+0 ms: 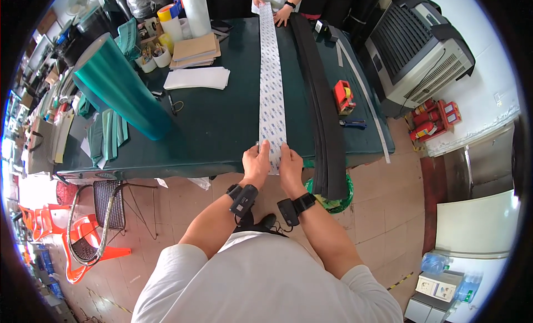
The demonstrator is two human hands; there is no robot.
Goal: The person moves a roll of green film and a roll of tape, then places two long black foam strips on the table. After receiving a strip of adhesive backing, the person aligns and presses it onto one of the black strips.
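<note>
Left hand (256, 165) and right hand (290, 167) gripping-close on patterned white strip (271, 89)

The long strip (272, 84) is white with repeating blue-grey marks, the layered strips (321, 117) to its right black, and the table (227, 120) dark green. At left the large roll (125, 89) is teal, the paper sheets (196, 78) white; at far right the tape dispenser (343, 98) is red.

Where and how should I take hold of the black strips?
Probably grip the black strips at their near end, coming from the near side, pinching from above and beneath: that end juts past the table, so its underside should be reachable. The right hand is nearest but would first have to release the white patterned strip.
</note>
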